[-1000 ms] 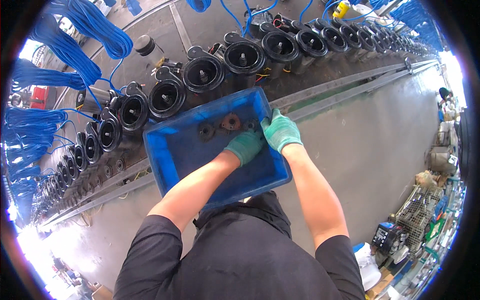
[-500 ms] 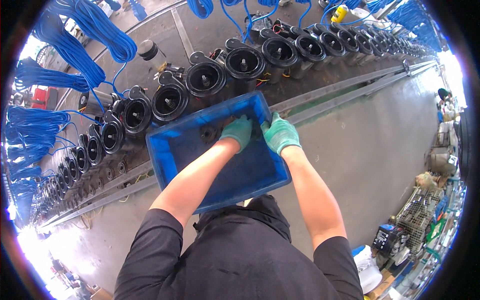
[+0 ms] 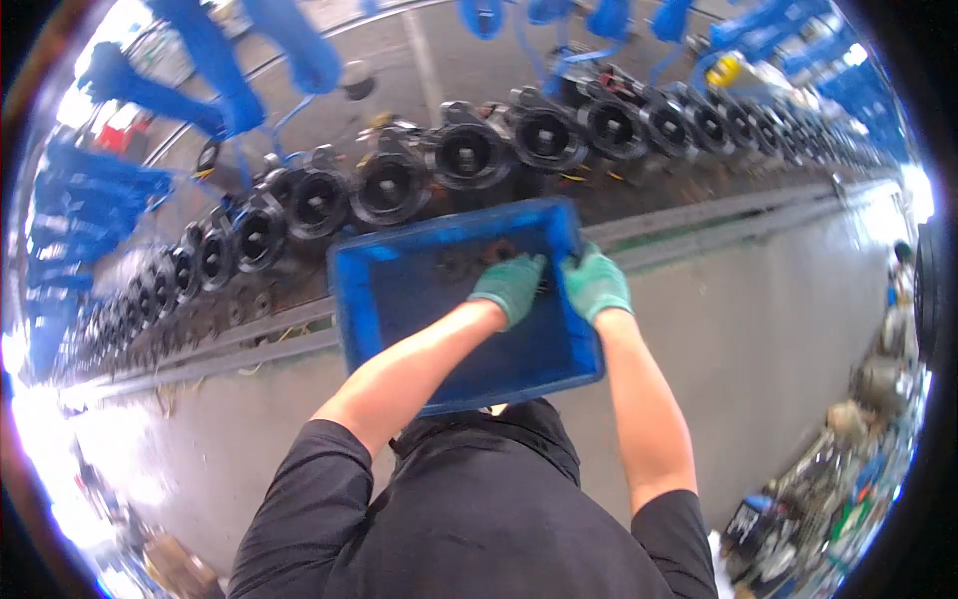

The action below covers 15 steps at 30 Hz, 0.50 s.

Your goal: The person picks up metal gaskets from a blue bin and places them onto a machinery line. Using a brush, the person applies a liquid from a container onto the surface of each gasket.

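Observation:
A blue plastic bin (image 3: pixel 454 396) is held in front of my body, close to the long bench. My right hand (image 3: pixel 596 285), in a green knit glove, grips the bin's right rim. Inside the bin, my left hand (image 3: pixel 512 289), also gloved in green, is low near the right wall with its fingers drawn together, pointing right. A small dark piece seems to be at its fingertips, too blurred to name. Beyond that hand, a few small round metal parts (image 3: pixel 456 262) lie at the far side of the bin floor.
A long row of black cylindrical motor housings (image 3: pixel 469 155) with open tops lines the bench beyond the bin. Coiled blue cables (image 3: pixel 90 215) are bunched at the left and far side. A metal rail (image 3: pixel 718 215) edges the bench. Crates and assorted parts (image 3: pixel 798 509) stand at the lower right.
The whole view has shifted and blurred; bin and both hands appear farther right and slightly lower. My left hand's fingers now reach more toward the bin's right wall. My right hand keeps the rim.

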Each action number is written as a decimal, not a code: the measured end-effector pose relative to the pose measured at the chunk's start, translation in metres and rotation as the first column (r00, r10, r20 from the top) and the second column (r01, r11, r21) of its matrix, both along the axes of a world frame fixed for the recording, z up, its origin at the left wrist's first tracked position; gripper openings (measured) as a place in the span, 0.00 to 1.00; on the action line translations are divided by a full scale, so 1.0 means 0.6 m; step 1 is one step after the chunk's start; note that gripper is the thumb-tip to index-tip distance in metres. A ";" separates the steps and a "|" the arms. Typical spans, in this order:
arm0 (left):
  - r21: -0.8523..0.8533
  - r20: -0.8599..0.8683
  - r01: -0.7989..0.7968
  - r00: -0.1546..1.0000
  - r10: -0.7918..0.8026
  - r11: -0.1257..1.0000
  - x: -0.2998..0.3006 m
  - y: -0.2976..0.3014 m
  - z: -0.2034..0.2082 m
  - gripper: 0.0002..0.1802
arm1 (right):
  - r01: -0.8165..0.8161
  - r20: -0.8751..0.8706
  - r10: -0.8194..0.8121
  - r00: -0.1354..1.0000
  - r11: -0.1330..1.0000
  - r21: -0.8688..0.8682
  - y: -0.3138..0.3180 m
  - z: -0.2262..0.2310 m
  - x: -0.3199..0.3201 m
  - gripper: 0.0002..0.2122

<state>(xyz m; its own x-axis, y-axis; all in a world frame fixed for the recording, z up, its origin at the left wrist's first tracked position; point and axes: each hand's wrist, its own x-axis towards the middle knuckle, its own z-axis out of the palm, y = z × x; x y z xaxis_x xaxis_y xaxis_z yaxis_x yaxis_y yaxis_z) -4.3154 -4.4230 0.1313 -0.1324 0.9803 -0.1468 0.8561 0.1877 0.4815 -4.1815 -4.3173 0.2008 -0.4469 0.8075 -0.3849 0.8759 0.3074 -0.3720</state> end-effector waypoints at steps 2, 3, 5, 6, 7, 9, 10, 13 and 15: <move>-0.011 0.053 -0.071 0.996 0.072 0.997 -0.010 -0.027 0.049 0.24 | -0.009 -0.063 0.012 0.998 0.999 0.042 0.003 -0.010 0.012 0.23; 0.041 0.177 -0.136 0.976 0.126 0.990 -0.022 -0.050 0.070 0.25 | 0.018 -0.155 -0.010 0.988 0.998 0.054 0.013 -0.041 0.026 0.22; -0.012 0.493 -0.331 0.819 0.294 0.943 -0.059 -0.105 0.159 0.26 | 0.001 -0.154 0.014 0.988 0.995 0.096 0.006 -0.033 0.028 0.21; 0.066 0.596 -0.429 0.741 0.309 0.901 -0.082 -0.151 0.166 0.26 | -0.010 -0.136 0.026 0.990 0.994 0.113 0.005 -0.034 0.023 0.20; 0.046 0.787 -0.556 0.532 0.313 0.830 -0.102 -0.196 0.180 0.25 | 0.011 -0.126 0.002 0.992 0.995 0.098 0.003 -0.033 0.017 0.20; -0.080 0.957 -0.711 0.143 0.254 0.699 -0.139 -0.282 0.205 0.25 | 0.011 -0.125 0.002 0.992 0.995 0.102 0.006 -0.044 0.020 0.20; -0.156 0.972 -0.750 -0.001 0.234 0.643 -0.163 -0.323 0.215 0.25 | 0.020 -0.094 -0.010 0.996 0.995 0.102 0.010 -0.047 0.024 0.20; -0.252 0.933 -0.904 -0.132 0.334 0.345 -0.247 -0.435 0.100 0.23 | -0.008 -0.133 0.025 0.991 0.991 0.132 0.015 -0.061 0.029 0.21; -0.349 0.847 -0.930 -0.263 0.463 0.111 -0.286 -0.464 0.047 0.20 | 0.004 -0.119 0.017 0.993 0.985 0.174 0.022 -0.072 0.038 0.22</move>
